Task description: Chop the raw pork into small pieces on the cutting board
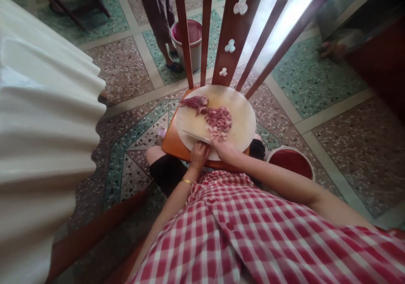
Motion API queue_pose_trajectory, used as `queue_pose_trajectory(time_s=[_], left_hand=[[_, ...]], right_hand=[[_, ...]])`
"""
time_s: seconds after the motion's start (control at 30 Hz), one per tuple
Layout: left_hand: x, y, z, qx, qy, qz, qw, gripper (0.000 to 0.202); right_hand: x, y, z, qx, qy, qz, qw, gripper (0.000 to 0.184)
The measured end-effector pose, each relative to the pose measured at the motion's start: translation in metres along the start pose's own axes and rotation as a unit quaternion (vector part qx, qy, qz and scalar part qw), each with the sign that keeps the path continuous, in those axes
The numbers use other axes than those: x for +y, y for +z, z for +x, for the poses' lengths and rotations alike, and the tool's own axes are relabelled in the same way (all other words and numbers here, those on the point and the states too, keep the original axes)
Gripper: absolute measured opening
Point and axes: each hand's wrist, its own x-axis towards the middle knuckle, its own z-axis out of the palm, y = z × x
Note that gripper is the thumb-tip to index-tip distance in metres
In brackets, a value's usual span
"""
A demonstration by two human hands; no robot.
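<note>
A round pale cutting board (243, 115) lies on the seat of a wooden chair (172, 144). On it sit a whole piece of raw meat (194, 102) at the far left and a heap of sliced meat (219, 121) in the middle. My left hand (199, 154), with a gold bracelet on the wrist, is closed round the handle of a knife (194, 136). The blade points left over the board's near edge. My right hand (225, 149) rests at the near side of the sliced heap, fingers curled onto the pieces.
A red bowl (291, 161) stands on the tiled floor to the right of the chair. Beyond the chair's back slats (236, 26) is a pink bucket (191, 43) with another person's legs (160, 18) beside it. White cloth (41, 128) fills the left.
</note>
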Motion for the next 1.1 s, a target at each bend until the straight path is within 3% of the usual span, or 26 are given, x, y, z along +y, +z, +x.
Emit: queue_pose_trajectory(time_s=[0.13, 0.23, 0.4, 0.67, 0.9, 0.97, 1.1], left_hand=[[0.004, -0.002, 0.005, 0.004, -0.016, -0.026, 1.0, 0.019], [0.006, -0.007, 0.008, 0.011, -0.011, -0.051, 0.999, 0.018], [0.007, -0.011, 0.004, 0.017, -0.015, -0.062, 0.998, 0.021], [0.004, -0.009, 0.001, 0.013, 0.003, -0.054, 0.998, 0.017], [0.004, -0.007, 0.002, 0.038, 0.009, -0.035, 0.999, 0.017], [0.004, -0.006, 0.002, 0.038, 0.012, -0.036, 0.999, 0.017], [0.005, -0.006, 0.001, 0.036, -0.005, -0.038, 0.999, 0.018]], right_hand=[[0.032, 0.006, -0.034, -0.075, 0.068, -0.019, 0.995, 0.025], [0.041, 0.001, -0.038, -0.073, 0.095, -0.017, 0.993, 0.029], [0.028, -0.009, -0.033, -0.027, 0.072, 0.003, 0.997, 0.03], [0.021, 0.004, -0.044, -0.044, 0.06, 0.027, 0.997, 0.028], [-0.006, -0.001, 0.017, 0.012, 0.007, 0.04, 0.999, 0.026], [-0.01, -0.001, 0.024, 0.017, 0.004, 0.038, 0.999, 0.026], [0.012, 0.009, -0.004, -0.003, 0.019, 0.039, 0.999, 0.027]])
